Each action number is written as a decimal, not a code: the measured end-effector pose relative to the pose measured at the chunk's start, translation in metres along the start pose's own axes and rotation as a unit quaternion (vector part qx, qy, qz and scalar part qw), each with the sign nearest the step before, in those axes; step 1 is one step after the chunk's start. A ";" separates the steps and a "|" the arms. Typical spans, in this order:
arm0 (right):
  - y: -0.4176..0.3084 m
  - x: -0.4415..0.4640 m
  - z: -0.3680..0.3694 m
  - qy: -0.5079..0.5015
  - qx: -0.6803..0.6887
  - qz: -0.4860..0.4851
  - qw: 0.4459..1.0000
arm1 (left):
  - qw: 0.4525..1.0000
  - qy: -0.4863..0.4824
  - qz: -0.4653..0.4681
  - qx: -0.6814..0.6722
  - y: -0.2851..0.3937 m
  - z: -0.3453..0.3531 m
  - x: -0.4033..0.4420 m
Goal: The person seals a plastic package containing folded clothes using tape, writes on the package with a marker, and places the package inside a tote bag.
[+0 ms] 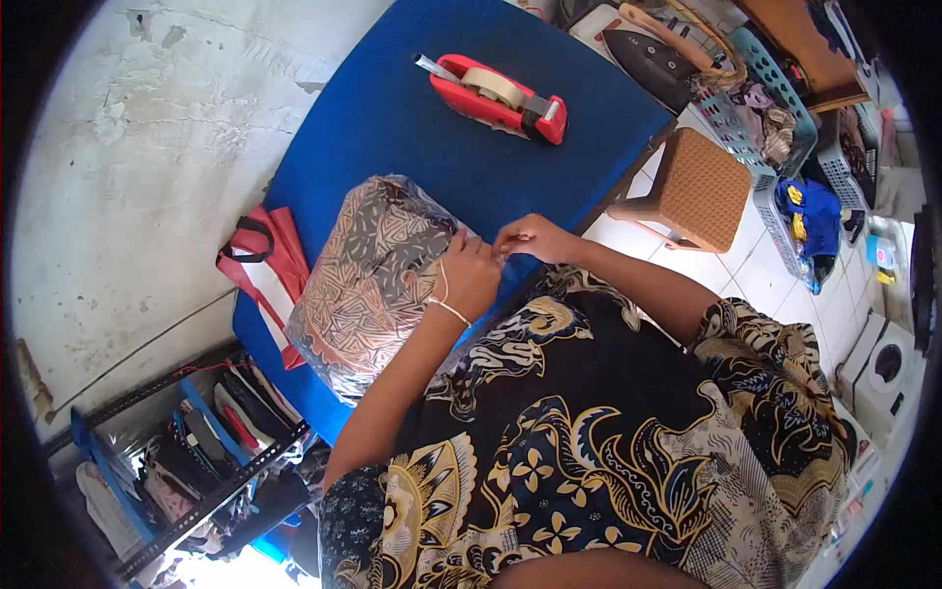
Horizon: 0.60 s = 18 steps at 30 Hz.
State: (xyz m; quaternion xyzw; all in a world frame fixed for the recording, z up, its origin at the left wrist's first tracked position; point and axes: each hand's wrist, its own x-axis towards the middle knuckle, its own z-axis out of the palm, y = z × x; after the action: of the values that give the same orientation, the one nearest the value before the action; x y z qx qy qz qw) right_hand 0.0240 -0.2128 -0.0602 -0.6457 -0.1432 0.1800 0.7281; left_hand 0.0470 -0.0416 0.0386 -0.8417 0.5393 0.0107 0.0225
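Observation:
A patterned cloth bundle in a shiny clear plastic bag (368, 285) lies on the blue-covered table, close to my body. My left hand (471, 277) rests at the bag's right edge, its fingers closed on the plastic there. Right beside it, my right hand (535, 240) is closed in a pinch, fingertips almost meeting those of the left. A bit of clear plastic shows between the two hands; the exact grip is partly hidden by the fingers. Farther up the table stands a red tape dispenser (498, 98) with a tape roll in it.
A red and white bag (275, 265) with dark handles lies at the table's left, by the wall. Right of the blue table (392, 108) stand a woven-top stool (702, 187) and clothes-filled baskets (751, 118). An iron (648, 59) is at the upper right. A shelf rack (182, 491) sits lower left.

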 end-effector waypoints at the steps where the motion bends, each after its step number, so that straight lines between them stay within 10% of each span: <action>1: 0.007 0.008 0.001 -0.017 0.038 -0.019 0.999 | 0.998 0.059 0.006 0.007 -0.001 -0.002 0.002; 8: -0.011 0.033 0.000 -0.064 -0.009 0.098 0.993 | 0.989 0.001 -0.147 0.018 0.007 -0.015 0.002; 10: -0.046 0.029 -0.002 0.006 -0.271 0.082 0.959 | 0.985 -0.007 -0.168 0.024 0.007 -0.006 0.002; 12: -0.061 0.025 -0.021 0.214 -0.386 -0.176 0.880 | 0.985 -0.006 -0.170 0.020 0.007 -0.005 0.000; 16: -0.085 0.036 -0.094 0.508 -0.416 -0.146 0.740 | 0.985 -0.016 -0.172 0.015 0.008 -0.006 0.000; 18: -0.064 0.044 -0.126 0.438 -0.459 -0.080 0.768 | 0.985 -0.005 -0.170 0.017 0.009 -0.003 -0.001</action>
State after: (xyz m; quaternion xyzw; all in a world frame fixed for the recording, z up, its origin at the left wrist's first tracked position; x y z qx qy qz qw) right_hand 0.1241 -0.3111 -0.0136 -0.8982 0.0750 -0.2684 0.3400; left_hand 0.0388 -0.0445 0.0419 -0.9208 0.3880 0.0018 0.0408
